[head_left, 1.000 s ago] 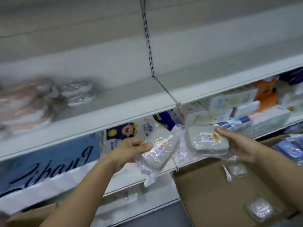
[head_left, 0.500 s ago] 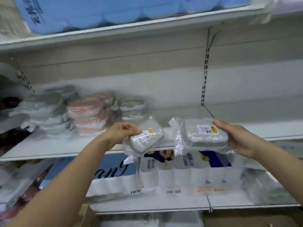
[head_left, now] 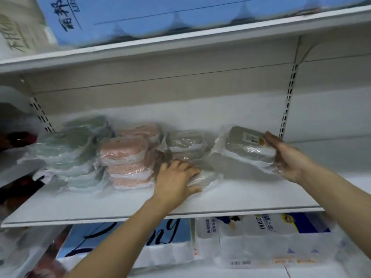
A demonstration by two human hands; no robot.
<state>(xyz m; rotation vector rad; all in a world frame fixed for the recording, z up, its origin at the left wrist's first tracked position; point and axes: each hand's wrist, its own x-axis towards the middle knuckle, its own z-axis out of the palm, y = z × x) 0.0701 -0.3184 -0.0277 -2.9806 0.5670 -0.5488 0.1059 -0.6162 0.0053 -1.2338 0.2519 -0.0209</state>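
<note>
1. Our left hand (head_left: 176, 177) lies palm-down on the first grey box (head_left: 207, 176), a plastic-wrapped pack resting flat on the white shelf (head_left: 140, 205), just in front of the grey stack (head_left: 186, 143).
2. Its grip is loosely closed round the box's left end - fingers draped over the top, thumb along the near edge.
3. Our right hand (head_left: 289, 157) holds the second grey box (head_left: 247, 145) to the right of the first and apart from it, tilted so its labelled lid faces us.
4. That grip clamps the box's right end - thumb on the lid beside the label, fingers curled underneath in crumpled wrapper. We cannot tell whether the box's left end touches the shelf.
5. Left of the grey stack stand a pink stack (head_left: 126, 157) and, further left, a green stack (head_left: 76, 147).
6. Toilet-roll packs (head_left: 261, 241) fill the shelf below.
</note>
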